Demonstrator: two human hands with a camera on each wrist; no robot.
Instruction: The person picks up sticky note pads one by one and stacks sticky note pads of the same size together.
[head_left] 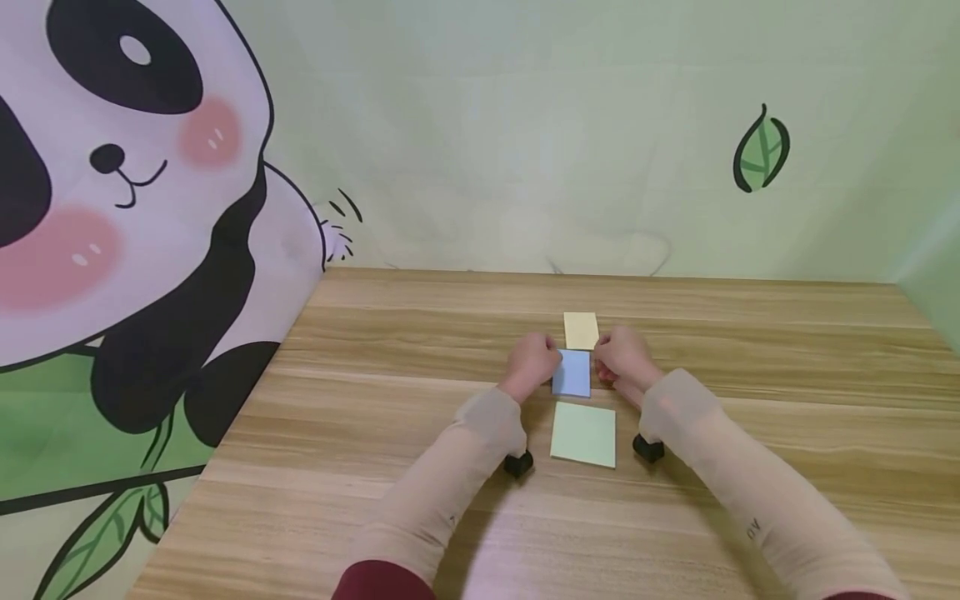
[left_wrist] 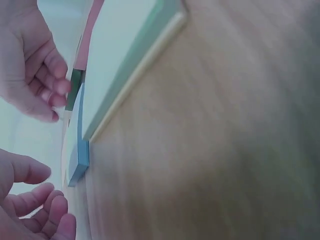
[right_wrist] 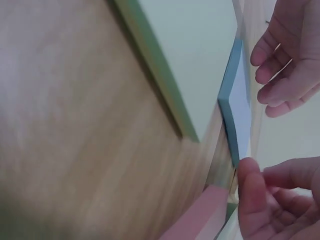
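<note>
Three paper pads lie in a column in the head view: yellow pad point(head_left: 581, 331) farthest, blue pad point(head_left: 572, 373) in the middle, larger green pad point(head_left: 583, 436) nearest. My left hand point(head_left: 531, 364) hovers at the blue pad's left edge, its fingers loosely curled. In the left wrist view a gap shows between its thumb and fingers point(left_wrist: 37, 205), and nothing is in them. My right hand point(head_left: 626, 358) is right of the blue pad, near the yellow pad's lower corner. Its loosely bent fingers point(right_wrist: 252, 192) hold nothing visible; whether they touch the blue pad cannot be told.
A pink block-like pad point(right_wrist: 200, 215) shows in the right wrist view, with a dark green edge beside it. Black wrist cameras point(head_left: 518, 463) hang under both forearms. Behind the wooden table point(head_left: 300, 500) stands a pale wall point(head_left: 525, 133) with a panda picture.
</note>
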